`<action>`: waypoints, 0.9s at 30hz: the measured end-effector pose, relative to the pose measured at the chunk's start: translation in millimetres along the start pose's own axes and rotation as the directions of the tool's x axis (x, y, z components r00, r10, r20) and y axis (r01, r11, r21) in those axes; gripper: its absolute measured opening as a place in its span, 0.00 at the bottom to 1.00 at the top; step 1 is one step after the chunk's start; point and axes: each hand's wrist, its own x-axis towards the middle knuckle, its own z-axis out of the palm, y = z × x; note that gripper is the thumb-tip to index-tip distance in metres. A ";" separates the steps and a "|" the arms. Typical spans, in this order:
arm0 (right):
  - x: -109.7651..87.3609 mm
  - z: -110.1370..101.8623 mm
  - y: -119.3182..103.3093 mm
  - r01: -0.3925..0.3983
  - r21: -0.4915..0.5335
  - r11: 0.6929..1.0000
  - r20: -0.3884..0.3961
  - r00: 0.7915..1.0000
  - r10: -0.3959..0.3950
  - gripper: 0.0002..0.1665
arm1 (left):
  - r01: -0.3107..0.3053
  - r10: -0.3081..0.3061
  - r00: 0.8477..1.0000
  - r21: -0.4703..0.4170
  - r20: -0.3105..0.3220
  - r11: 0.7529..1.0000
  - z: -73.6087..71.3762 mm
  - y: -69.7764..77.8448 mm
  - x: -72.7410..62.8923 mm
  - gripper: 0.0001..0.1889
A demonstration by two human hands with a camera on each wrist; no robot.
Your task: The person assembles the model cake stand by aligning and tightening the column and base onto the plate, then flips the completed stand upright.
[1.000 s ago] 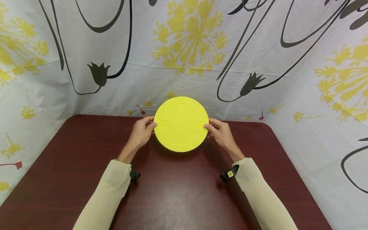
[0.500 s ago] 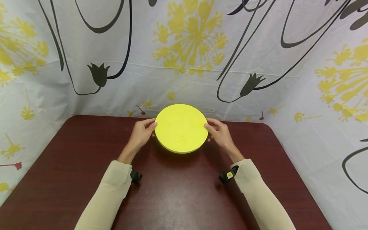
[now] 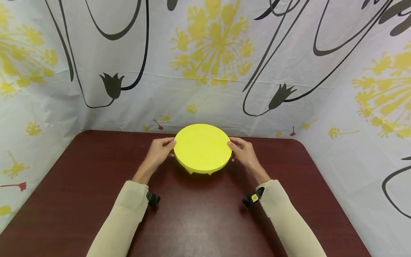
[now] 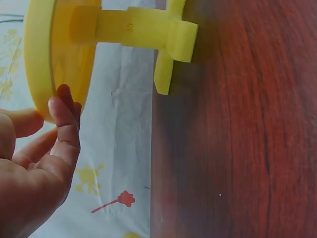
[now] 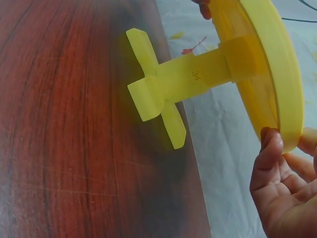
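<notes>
A yellow round pedestal stand [image 3: 202, 148], like a small cake stand or toy table, is upright near the back of the table. My left hand [image 3: 157, 151] pinches its rim on the left, thumb on top and fingers beneath. On the right, my right hand [image 3: 245, 153] grips the opposite rim in the same way. Under the disc, both wrist views show a stem [image 4: 133, 27] ending in crossed feet [image 5: 173, 126]. The number 34 or similar marks the stem in the right wrist view. Whether the feet touch the tabletop, I cannot tell.
The dark red-brown wooden table [image 3: 199, 221] has rounded back corners. Close behind its back edge hangs a white cloth [image 3: 135, 114] with yellow, grey and red flower prints, and the cloth also runs along both sides. Black wrist cameras [image 3: 153, 199] sit at the cuffs.
The disc has tipped from facing me toward level, its far edge dropping. Feet now show below its front rim. Both hands have come down slightly, still holding the rim.
</notes>
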 end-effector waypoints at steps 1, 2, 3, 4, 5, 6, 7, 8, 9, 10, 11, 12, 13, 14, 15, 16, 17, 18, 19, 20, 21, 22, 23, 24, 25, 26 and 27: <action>0.3 0.5 0.4 -0.007 0.001 1.000 -0.003 1.000 0.007 0.22 | 0.006 -0.006 1.000 -0.014 0.001 1.000 -0.4 0.2 1.0 0.22; 0.7 0.9 1.1 -0.017 0.004 1.000 -0.003 1.000 0.017 0.22 | 0.014 -0.013 1.000 -0.027 0.005 1.000 -0.7 0.2 2.1 0.22; 0.8 1.4 1.5 -0.031 0.010 0.999 -0.004 0.999 0.031 0.22 | 0.022 -0.022 1.000 -0.035 0.007 0.999 -0.9 0.1 3.0 0.22; 0.8 1.6 1.9 -0.044 0.013 0.999 -0.003 0.999 0.044 0.22 | 0.031 -0.031 0.999 -0.041 0.009 0.999 -1.0 -0.2 3.7 0.22; 0.9 1.8 2.3 -0.056 0.014 0.998 -0.002 0.998 0.056 0.22 | 0.040 -0.040 0.999 -0.047 0.009 0.998 -1.0 -0.8 4.5 0.22; 0.9 2.1 2.7 -0.066 0.018 0.998 0.000 0.998 0.066 0.21 | 0.047 -0.047 0.999 -0.051 0.012 0.998 -1.1 -1.4 5.0 0.22; 1.0 2.7 3.0 -0.076 0.025 0.997 0.001 0.997 0.076 0.21 | 0.052 -0.051 0.999 -0.053 0.014 0.997 -1.4 -2.1 5.4 0.22; 1.1 3.1 3.2 -0.078 0.030 0.996 0.007 0.997 0.078 0.22 | 0.054 -0.054 0.998 -0.056 0.015 0.997 -1.8 -2.9 5.7 0.22; 1.6 3.7 3.4 -0.081 0.034 0.996 0.010 0.997 0.080 0.22 | 0.055 -0.054 0.998 -0.062 0.013 0.997 -2.2 -3.6 5.9 0.22; 2.2 4.0 3.4 -0.081 0.036 0.996 0.013 0.997 0.080 0.22 | 0.053 -0.052 0.999 -0.067 0.011 0.996 -2.5 -4.2 6.2 0.22; 2.8 3.9 3.3 -0.081 0.038 0.996 0.016 0.997 0.080 0.22 | 0.052 -0.051 0.999 -0.074 0.010 0.996 -2.8 -4.7 6.5 0.22; 3.4 3.4 3.2 -0.076 0.036 0.996 0.021 0.997 0.076 0.23 | 0.054 -0.053 0.999 -0.081 0.011 0.995 -2.9 -5.0 6.7 0.22; 4.0 2.7 3.0 -0.075 0.032 0.997 0.022 0.997 0.074 0.23 | 0.054 -0.053 0.998 -0.089 0.012 0.995 -2.8 -5.2 7.1 0.22; 4.5 2.0 2.7 -0.071 0.028 0.997 0.022 0.997 0.071 0.23 | 0.057 -0.056 0.998 -0.098 0.014 0.994 -2.7 -5.3 7.4 0.22; 5.1 1.3 2.6 -0.068 0.026 0.997 0.021 0.997 0.068 0.22 | 0.060 -0.059 0.998 -0.103 0.017 0.993 -2.7 -5.3 7.7 0.22; 5.4 0.4 2.1 -0.063 0.023 0.998 0.022 0.998 0.062 0.22 | 0.063 -0.061 0.998 -0.106 0.020 0.992 -2.7 -5.2 8.0 0.23; 5.9 -0.3 1.7 -0.059 0.021 0.998 0.023 0.998 0.058 0.22 | 0.065 -0.063 0.998 -0.107 0.023 0.992 -2.7 -4.8 8.4 0.23; 6.4 -0.7 1.2 -0.054 0.019 0.998 0.024 0.998 0.054 0.23 | 0.066 -0.064 0.998 -0.103 0.022 0.993 -2.9 -4.3 8.8 0.23; 7.0 -0.8 0.6 -0.050 0.019 0.999 0.025 0.998 0.050 0.23 | 0.062 -0.060 0.998 -0.098 0.019 0.993 -3.3 -3.5 9.4 0.23; 7.5 -0.9 -0.4 -0.047 0.019 0.999 0.025 0.999 0.046 0.23 | 0.058 -0.057 0.998 -0.091 0.018 0.994 -4.0 -2.7 10.0 0.23; 7.9 -1.0 -1.4 -0.044 0.016 0.999 0.027 0.999 0.043 0.23 | 0.056 -0.055 0.998 -0.082 0.015 0.995 -4.7 -1.6 10.6 0.22; 8.6 -0.9 -2.4 -0.044 0.018 0.999 0.024 0.999 0.044 0.24 | 0.053 -0.052 0.999 -0.077 0.013 0.996 -5.5 -0.5 11.2 0.22; 9.1 -0.8 -3.4 -0.045 0.019 0.999 0.023 0.999 0.045 0.24 | 0.051 -0.051 0.999 -0.071 0.013 0.996 -6.2 0.7 11.7 0.22; 7.3 -1.1 -8.8 -0.050 0.015 0.999 0.027 0.998 0.049 0.24 | 0.052 -0.052 0.999 -0.070 0.013 0.996 -6.9 1.8 11.9 0.22; 6.8 -1.3 -11.7 -0.056 0.012 0.998 0.031 0.998 0.056 0.24 | 0.055 -0.054 0.998 -0.068 0.014 0.996 -7.5 2.8 12.0 0.22; 7.0 -1.5 -12.5 -0.064 0.014 0.998 0.033 0.997 0.063 0.25 | 0.061 -0.060 0.998 -0.069 0.016 0.996 -8.0 3.6 11.9 0.22; 7.1 -1.5 -12.8 -0.066 0.014 0.998 0.036 0.997 0.066 0.25 | 0.065 -0.064 0.998 -0.071 0.017 0.995 -8.4 4.1 11.9 0.22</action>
